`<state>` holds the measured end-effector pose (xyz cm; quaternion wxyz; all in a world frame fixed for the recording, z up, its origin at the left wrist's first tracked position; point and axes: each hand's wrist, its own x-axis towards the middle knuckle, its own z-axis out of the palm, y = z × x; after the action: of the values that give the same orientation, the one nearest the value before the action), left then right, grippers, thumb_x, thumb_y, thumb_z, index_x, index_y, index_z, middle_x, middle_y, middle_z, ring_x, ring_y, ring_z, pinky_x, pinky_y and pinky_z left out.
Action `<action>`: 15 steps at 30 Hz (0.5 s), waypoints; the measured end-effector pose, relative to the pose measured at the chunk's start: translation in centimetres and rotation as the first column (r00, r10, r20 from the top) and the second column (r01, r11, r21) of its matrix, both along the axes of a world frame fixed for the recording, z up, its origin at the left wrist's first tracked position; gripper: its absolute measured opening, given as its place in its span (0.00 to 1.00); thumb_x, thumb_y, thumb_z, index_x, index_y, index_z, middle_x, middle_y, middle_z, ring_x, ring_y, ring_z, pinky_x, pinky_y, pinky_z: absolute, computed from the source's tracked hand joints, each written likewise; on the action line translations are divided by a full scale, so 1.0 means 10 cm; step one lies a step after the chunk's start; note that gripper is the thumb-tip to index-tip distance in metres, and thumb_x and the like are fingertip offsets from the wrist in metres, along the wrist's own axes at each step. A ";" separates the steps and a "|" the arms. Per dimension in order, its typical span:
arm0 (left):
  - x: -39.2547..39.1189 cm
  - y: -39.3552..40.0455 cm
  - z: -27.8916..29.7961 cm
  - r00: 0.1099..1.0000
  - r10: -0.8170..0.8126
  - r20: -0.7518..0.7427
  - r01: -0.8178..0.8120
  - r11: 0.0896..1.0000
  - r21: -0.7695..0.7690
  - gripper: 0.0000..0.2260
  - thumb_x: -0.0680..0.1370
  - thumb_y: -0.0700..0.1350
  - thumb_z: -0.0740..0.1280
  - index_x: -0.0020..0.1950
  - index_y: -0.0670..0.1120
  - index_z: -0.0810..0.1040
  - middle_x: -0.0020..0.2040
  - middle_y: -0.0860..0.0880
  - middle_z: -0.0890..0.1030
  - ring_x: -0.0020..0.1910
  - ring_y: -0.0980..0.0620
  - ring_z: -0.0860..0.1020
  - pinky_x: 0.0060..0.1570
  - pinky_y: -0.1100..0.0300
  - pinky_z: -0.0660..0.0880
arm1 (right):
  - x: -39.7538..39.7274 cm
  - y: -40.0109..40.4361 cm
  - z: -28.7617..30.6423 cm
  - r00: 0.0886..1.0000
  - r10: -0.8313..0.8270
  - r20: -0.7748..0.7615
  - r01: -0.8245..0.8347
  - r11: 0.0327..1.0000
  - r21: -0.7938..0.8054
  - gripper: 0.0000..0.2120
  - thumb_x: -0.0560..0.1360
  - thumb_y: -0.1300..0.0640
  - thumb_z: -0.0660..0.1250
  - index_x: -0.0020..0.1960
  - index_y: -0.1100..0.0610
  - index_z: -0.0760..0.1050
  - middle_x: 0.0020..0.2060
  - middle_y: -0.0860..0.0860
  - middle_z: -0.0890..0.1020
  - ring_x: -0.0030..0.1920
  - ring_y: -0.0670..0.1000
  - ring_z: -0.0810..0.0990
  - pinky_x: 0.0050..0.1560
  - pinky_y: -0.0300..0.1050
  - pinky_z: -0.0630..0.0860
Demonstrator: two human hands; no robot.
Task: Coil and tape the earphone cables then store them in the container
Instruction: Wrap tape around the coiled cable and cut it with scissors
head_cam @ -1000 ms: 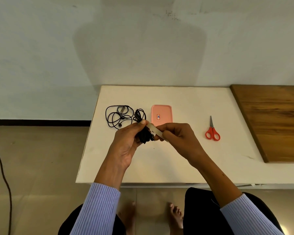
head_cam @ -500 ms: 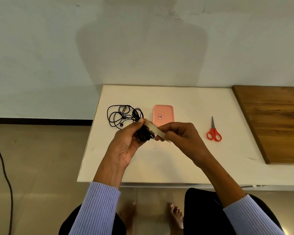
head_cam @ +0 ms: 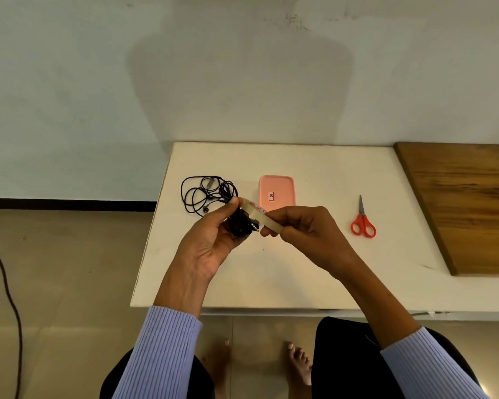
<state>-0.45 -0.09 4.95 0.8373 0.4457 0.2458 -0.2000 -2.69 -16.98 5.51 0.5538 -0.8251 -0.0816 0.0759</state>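
Head view: left hand [head_cam: 213, 243] grip pinches the coiled earphone bundle [head_cam: 240, 226] above the desk [head_cam: 300, 272]; right hand [head_cam: 306, 228] pinches the tape strip [head_cam: 258, 216]. Bundle likely light, springy; hold across its middle.

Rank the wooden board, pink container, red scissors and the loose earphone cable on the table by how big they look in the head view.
1. Wooden board, cut off by the frame edge.
2. Loose earphone cable, by spread.
3. Pink container.
4. Red scissors.
Cable and container look close; that order is unsure.
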 end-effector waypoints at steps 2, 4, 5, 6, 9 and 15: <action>0.00 0.01 0.01 1.000 -0.015 -0.001 0.015 1.000 -0.026 0.16 0.78 0.42 0.65 0.31 0.44 0.84 0.36 0.46 0.84 0.38 0.51 0.81 0.53 0.53 0.75 | -0.01 -0.03 0.02 1.000 0.023 -0.004 -0.023 1.000 0.017 0.21 0.72 0.72 0.61 0.47 0.48 0.81 0.40 0.41 0.85 0.46 0.41 0.81 0.45 0.29 0.74; -0.01 0.02 0.02 1.000 -0.015 -0.005 0.015 0.999 -0.043 0.15 0.78 0.42 0.65 0.33 0.44 0.84 0.38 0.46 0.84 0.41 0.51 0.80 0.55 0.52 0.74 | -0.01 -0.05 0.03 0.999 0.030 -0.018 -0.029 0.999 0.032 0.22 0.72 0.73 0.60 0.48 0.47 0.81 0.40 0.40 0.85 0.48 0.40 0.80 0.47 0.27 0.73; -0.01 0.03 0.02 1.000 -0.015 -0.006 0.014 0.999 -0.045 0.13 0.78 0.42 0.65 0.35 0.44 0.83 0.39 0.46 0.85 0.41 0.51 0.80 0.55 0.52 0.74 | 0.00 -0.05 0.03 0.999 0.024 -0.030 -0.022 0.999 0.044 0.20 0.73 0.71 0.61 0.47 0.47 0.81 0.40 0.40 0.85 0.48 0.39 0.80 0.47 0.27 0.73; -0.02 0.03 0.02 1.000 -0.020 -0.003 0.020 0.999 -0.035 0.10 0.77 0.42 0.65 0.38 0.44 0.82 0.40 0.46 0.85 0.42 0.51 0.80 0.54 0.53 0.74 | 0.00 -0.04 0.03 0.999 0.009 -0.046 -0.006 0.998 0.064 0.17 0.74 0.69 0.62 0.47 0.48 0.81 0.39 0.42 0.85 0.48 0.39 0.80 0.47 0.27 0.73; -0.05 0.00 -0.01 0.993 -0.102 0.054 0.095 0.990 0.106 0.05 0.76 0.43 0.67 0.44 0.44 0.81 0.44 0.45 0.84 0.44 0.51 0.80 0.49 0.55 0.75 | 0.01 0.01 -0.02 0.992 -0.090 -0.093 0.101 0.988 0.117 0.05 0.75 0.59 0.67 0.46 0.55 0.82 0.37 0.46 0.84 0.42 0.40 0.80 0.46 0.30 0.74; -0.14 -0.20 -0.01 0.964 -0.178 0.198 0.097 0.926 0.364 0.06 0.75 0.43 0.68 0.42 0.45 0.83 0.40 0.48 0.84 0.46 0.50 0.81 0.50 0.56 0.75 | -0.01 0.10 -0.10 0.942 -0.239 -0.234 0.278 0.949 0.151 0.06 0.70 0.53 0.72 0.44 0.55 0.83 0.35 0.51 0.84 0.35 0.40 0.80 0.39 0.30 0.75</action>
<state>-1.87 -2.06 4.86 0.7506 0.6239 0.1481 -0.1593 -2.80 -16.03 4.51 0.6375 -0.7618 0.0809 0.0823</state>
